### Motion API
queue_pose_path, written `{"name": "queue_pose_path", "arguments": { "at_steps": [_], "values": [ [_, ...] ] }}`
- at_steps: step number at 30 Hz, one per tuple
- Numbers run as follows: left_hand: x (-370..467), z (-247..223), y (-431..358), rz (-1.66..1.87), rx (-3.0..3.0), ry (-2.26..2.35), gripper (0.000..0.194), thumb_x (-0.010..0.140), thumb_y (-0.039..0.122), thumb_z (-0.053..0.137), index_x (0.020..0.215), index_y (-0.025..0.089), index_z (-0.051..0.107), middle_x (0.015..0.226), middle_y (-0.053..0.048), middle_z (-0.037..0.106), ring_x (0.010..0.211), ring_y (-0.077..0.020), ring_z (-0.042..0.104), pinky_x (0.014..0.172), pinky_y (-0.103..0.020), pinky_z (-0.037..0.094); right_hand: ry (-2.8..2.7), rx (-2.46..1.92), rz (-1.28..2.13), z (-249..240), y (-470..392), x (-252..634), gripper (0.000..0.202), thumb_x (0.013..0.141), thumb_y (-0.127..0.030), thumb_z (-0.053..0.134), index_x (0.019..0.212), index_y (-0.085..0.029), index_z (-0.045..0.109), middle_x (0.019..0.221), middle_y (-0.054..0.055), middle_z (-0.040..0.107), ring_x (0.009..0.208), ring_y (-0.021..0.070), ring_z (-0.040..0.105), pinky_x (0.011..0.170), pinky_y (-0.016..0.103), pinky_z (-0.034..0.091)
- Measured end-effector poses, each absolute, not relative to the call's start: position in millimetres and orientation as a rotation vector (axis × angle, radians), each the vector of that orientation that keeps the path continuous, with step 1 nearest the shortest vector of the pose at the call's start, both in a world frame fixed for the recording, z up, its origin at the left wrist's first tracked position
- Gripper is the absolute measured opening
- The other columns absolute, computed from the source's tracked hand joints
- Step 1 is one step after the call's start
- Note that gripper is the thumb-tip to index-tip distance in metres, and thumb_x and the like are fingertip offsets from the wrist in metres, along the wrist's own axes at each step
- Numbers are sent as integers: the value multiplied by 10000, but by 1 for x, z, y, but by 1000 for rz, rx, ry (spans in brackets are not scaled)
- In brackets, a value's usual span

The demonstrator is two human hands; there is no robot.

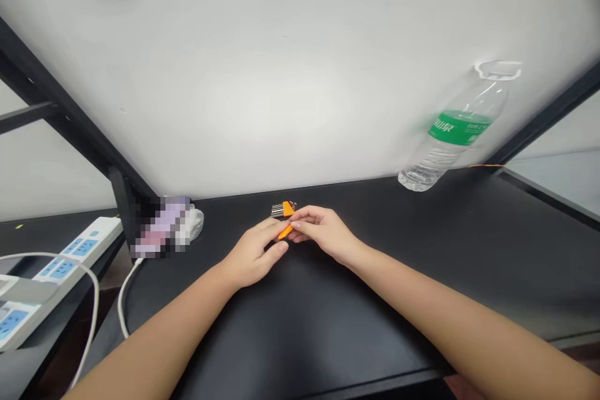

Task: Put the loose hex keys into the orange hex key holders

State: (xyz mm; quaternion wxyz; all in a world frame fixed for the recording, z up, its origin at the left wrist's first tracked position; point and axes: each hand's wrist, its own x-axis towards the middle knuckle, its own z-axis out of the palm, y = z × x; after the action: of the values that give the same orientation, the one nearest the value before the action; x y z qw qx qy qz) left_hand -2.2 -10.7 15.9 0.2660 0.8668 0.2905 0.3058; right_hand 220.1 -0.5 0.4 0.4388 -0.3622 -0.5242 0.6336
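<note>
A small orange piece [285, 232] lies between my two hands near the middle of the black table. My right hand [321, 231] pinches its upper right end between thumb and fingers. My left hand [257, 251] touches the piece with its fingertips from the left, its thumb held apart and its palm low over the table. Just beyond my hands lies an orange holder [287, 208] with several thin metal rods pointing left. My right fingers partly hide its right side.
A clear bottle with a green label [462, 127] leans against the pale wall at the right. White power strips [70, 262], a white cable [120, 300], a pixelated object [162, 225] and a crumpled clear bag [194, 224] are on the left. Black frame bars flank the table [304, 337].
</note>
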Motion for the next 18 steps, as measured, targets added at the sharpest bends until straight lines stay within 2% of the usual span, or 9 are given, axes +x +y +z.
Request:
{"name": "queue_pose_path", "arguments": {
  "at_steps": [3,7,10,13,15,16,18],
  "values": [
    [-2,14,-8,829,2283,807,372,1072,342,421,1348,259,656,1160,-84,704,1063,-215,645,996,-378,508,-1295,-892,1574,1,-1,221,365,814,-458,828,1019,-175,725,928,80,778,881,228,760,866,409,614],
    [-2,9,-4,854,2214,846,337,1031,369,540,1306,249,693,1122,-81,716,1018,-213,660,955,-373,529,-1331,-889,1561,-6,-1,221,344,839,-450,802,1020,-170,715,912,80,770,873,227,755,837,400,611],
    [-2,7,-3,865,2131,873,326,979,380,631,1250,222,718,1106,-88,711,963,-205,673,884,-354,561,-1440,-930,1477,-7,1,219,329,875,-467,747,1033,-181,712,852,66,753,801,217,732,738,377,603],
    [-3,7,-4,896,2106,896,354,909,362,720,1228,208,713,1116,-88,698,955,-199,676,869,-346,575,-1590,-1037,1228,16,-4,218,299,889,-445,714,1087,-222,730,841,44,733,701,185,670,711,381,582],
    [-3,9,-4,924,2134,928,365,877,349,748,1213,213,710,1104,-78,694,951,-196,670,874,-349,573,-1628,-1024,1097,40,-21,219,245,873,-431,724,1029,-246,752,872,48,722,739,197,662,729,388,576],
    [-3,10,-4,929,2148,944,365,873,346,749,1212,216,707,1099,-75,693,953,-198,668,879,-354,570,-1621,-961,1166,50,-37,221,219,891,-438,699,997,-255,756,858,49,718,729,200,665,708,384,577],
    [-3,12,-5,936,2156,959,377,873,343,746,1223,212,697,1120,-84,690,980,-210,667,905,-370,564,-1670,-825,1371,58,-84,231,264,922,-473,639,1089,-305,757,849,56,720,717,232,691,645,403,585]
  ]
}}
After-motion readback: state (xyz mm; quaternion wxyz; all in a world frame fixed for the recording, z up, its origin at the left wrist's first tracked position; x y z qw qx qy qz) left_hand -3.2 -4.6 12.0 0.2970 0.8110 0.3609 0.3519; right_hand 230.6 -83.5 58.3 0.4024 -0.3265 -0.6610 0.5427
